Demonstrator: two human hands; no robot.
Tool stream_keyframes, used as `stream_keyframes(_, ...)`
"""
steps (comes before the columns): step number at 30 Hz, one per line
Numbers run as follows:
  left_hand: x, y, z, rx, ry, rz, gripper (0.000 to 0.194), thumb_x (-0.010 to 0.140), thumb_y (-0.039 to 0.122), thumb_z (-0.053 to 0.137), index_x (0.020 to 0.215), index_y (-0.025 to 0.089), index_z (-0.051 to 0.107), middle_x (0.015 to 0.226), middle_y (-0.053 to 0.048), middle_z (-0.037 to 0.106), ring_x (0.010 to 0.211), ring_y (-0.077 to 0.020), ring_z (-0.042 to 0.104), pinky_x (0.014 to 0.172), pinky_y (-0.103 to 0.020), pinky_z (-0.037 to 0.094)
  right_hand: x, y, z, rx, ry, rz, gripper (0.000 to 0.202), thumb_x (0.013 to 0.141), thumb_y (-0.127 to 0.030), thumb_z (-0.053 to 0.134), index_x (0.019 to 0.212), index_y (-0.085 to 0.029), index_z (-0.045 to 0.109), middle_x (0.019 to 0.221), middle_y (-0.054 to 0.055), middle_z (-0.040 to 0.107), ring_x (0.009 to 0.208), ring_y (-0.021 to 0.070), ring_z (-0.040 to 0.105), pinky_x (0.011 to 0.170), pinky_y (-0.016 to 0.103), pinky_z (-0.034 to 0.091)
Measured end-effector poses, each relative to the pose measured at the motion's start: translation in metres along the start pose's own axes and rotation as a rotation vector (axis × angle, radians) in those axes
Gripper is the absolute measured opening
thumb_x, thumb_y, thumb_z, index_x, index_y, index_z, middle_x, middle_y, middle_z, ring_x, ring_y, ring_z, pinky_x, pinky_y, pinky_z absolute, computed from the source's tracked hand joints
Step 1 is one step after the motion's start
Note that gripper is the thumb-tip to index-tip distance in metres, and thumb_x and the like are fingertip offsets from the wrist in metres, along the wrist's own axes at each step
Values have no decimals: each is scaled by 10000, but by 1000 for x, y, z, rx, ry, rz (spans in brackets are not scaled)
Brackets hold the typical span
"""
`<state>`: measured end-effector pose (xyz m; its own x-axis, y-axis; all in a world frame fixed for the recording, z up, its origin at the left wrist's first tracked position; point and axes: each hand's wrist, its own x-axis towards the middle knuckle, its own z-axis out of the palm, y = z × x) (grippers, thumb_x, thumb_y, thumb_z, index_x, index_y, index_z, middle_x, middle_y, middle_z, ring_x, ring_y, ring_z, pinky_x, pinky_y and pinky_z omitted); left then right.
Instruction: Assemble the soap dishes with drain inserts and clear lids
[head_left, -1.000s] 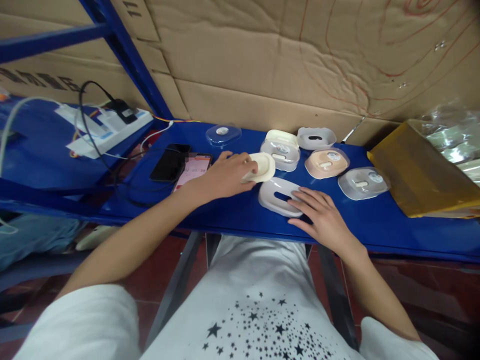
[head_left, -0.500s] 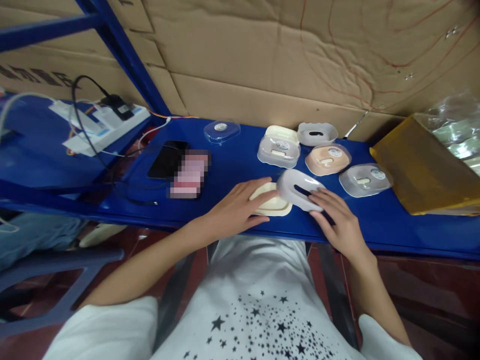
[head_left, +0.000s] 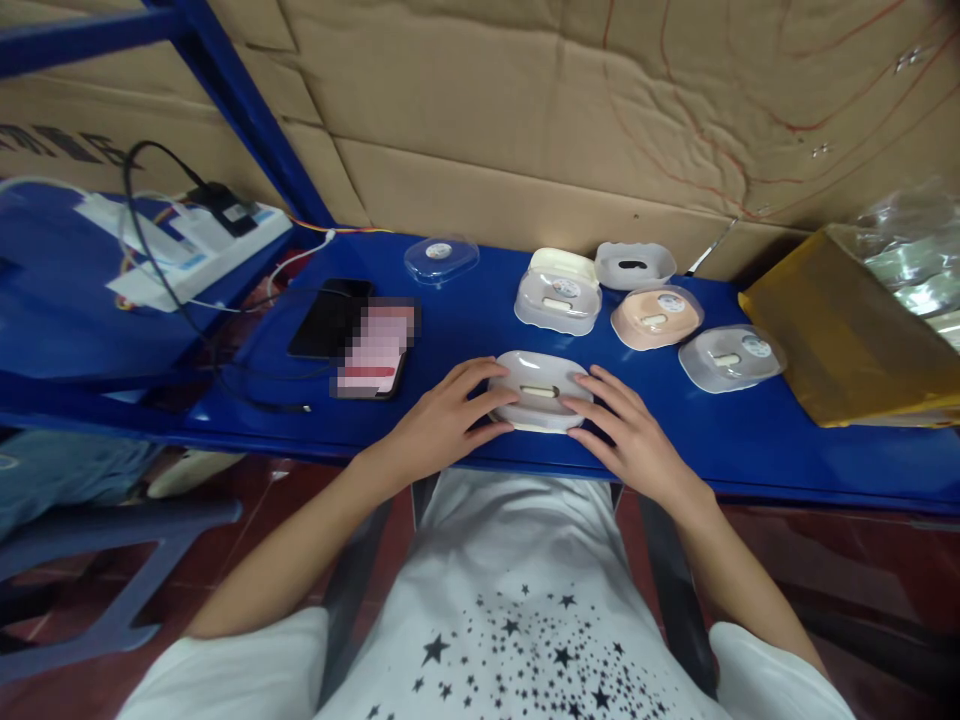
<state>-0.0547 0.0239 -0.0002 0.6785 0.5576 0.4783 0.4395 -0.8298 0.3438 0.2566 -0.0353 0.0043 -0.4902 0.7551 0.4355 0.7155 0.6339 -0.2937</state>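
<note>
A whitish oval plastic cover with a central slot lies over a cream plastic base, only a sliver of which shows along its near edge. My left hand grips the left end of the cover, fingers on top and thumb at the near side. At the opposite end my right hand holds the cover the same way. Something cream shows through the slot. Just beyond stand a clear-lidded grey-white case, a peach case and another grey-white case.
A slotted whitish cover lies at the back by the cardboard. A loose clear lid is further left. Phones, cables and a power strip occupy the left. A brown-taped box with plastic-wrapped contents stands right.
The whitish cover has moved left and down onto the cream base, from tilted to level. My right hand came left with it; my left hand shifted slightly left and now grips the cover's end.
</note>
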Motion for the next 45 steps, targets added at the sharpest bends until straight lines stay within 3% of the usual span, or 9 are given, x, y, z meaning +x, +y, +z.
stream_keyframes(7,0,3,3,130,0,38,181,1081,315,674,1224,220,732,1351,-132,690,1410,-328,623,1215,-583,519,8,27,-47,-52,-24,-5,354,1104,-344,626,1446,-306,706,1535,88,695,1404,302,677,1179,539,556)
stream_keyframes(10,1,4,4,114,13,55,175,1079,312,680,1206,200,726,1428,-156,654,1487,-352,572,1247,-610,484,47,60,-73,-92,160,41,319,1111,-356,579,1361,-274,759,1366,98,790,1299,327,734,1143,547,561)
stream_keyframes(12,2,5,5,82,9,66,165,1072,314,694,1186,197,722,1447,-152,651,1503,-349,560,1235,-576,510,93,80,-71,-100,111,27,344,1112,-352,541,1348,-248,768,1311,106,811,1239,336,756,1107,550,572)
stream_keyframes(18,2,4,6,47,-14,70,183,1057,320,724,1194,202,707,1410,-133,686,1504,-342,559,1209,-553,542,261,82,25,-151,-338,-113,596,1006,-149,516,1594,-223,578,1671,103,570,1528,317,547,1267,565,429)
stream_keyframes(22,-1,1,6,39,-17,77,197,1058,322,721,1211,199,701,1420,-136,683,1510,-339,556,1203,-554,549,309,51,77,-280,-474,-66,760,957,-138,616,1692,-170,427,1768,168,416,1642,375,367,1330,616,269)
stream_keyframes(27,-5,5,3,54,-21,72,183,1055,318,724,1201,208,706,1389,-119,706,1500,-344,562,1200,-563,551,291,38,69,-245,-497,-120,619,964,-392,757,1544,-229,618,1587,195,598,1494,410,504,1265,634,289)
stream_keyframes(33,-7,9,-2,-20,-1,106,186,1016,333,780,1136,204,720,1286,-92,744,1462,-314,583,1194,-509,570,258,29,42,-116,-656,-35,887,925,-639,781,1672,-292,454,1685,158,526,1544,419,487,1259,611,364)
stream_keyframes(40,-8,9,-1,28,15,123,154,1032,317,758,1132,204,728,1296,-90,755,1400,-309,634,1179,-524,580,207,-9,26,-242,-535,16,806,958,-484,799,1622,-163,474,1571,241,584,1296,436,685,1111,581,497)
stream_keyframes(45,-8,11,-2,56,-3,123,152,1053,314,728,1151,197,734,1351,-115,739,1413,-312,630,1186,-522,575,173,-3,-1,-40,-419,-39,651,921,-249,783,1514,-180,524,1558,172,605,1312,364,669,1050,472,529)
